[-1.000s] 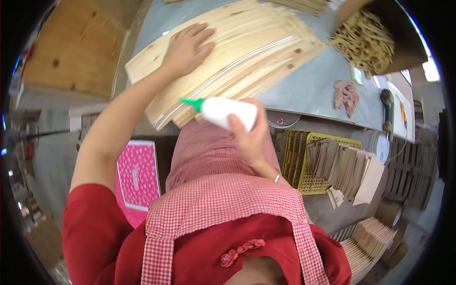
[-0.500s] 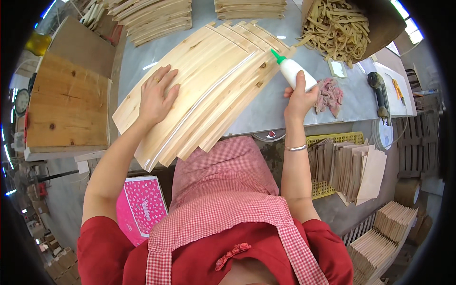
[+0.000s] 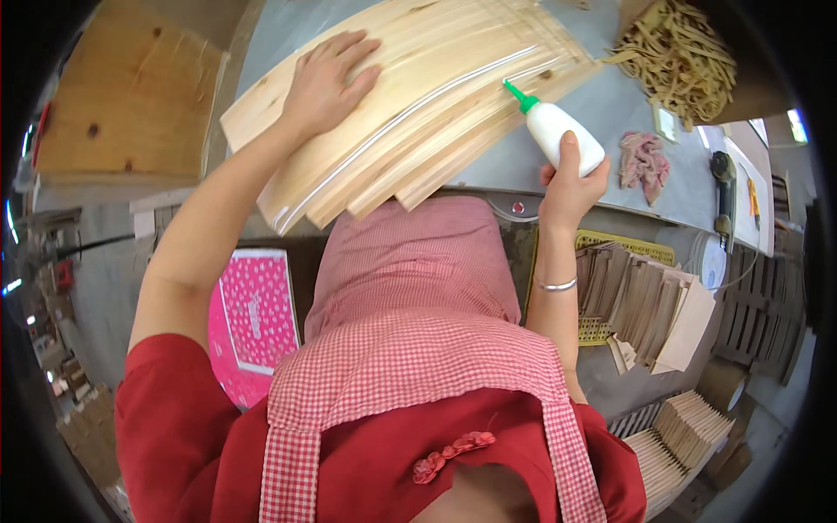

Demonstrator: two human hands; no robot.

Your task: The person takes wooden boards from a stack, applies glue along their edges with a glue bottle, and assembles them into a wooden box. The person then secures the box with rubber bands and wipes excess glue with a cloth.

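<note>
Several pale wooden boards (image 3: 392,83) lie overlapped like steps on the grey table, their near ends jutting past its front edge. My left hand (image 3: 331,83) rests flat on the top board, fingers spread. In my right hand (image 3: 574,181) is a white squeeze bottle (image 3: 562,135) with a green nozzle, tilted so that its tip points at the stepped edges near the far right end. A long white glue line (image 3: 405,113) runs along one board's edge. A shorter white line shows on the neighbouring board beside the nozzle.
Right of the boards lie a pink rag (image 3: 643,166) and a heap of tan strips (image 3: 678,61). A dark power tool (image 3: 724,192) sits farther right. Below, a yellow crate (image 3: 623,244) holds thin wooden pieces (image 3: 641,301). A pink patterned box (image 3: 255,309) stands lower left.
The bottle's nozzle has moved back along the edge toward me, and a short second white line now shows there. The whole view has shifted; my left hand still lies on the boards.
</note>
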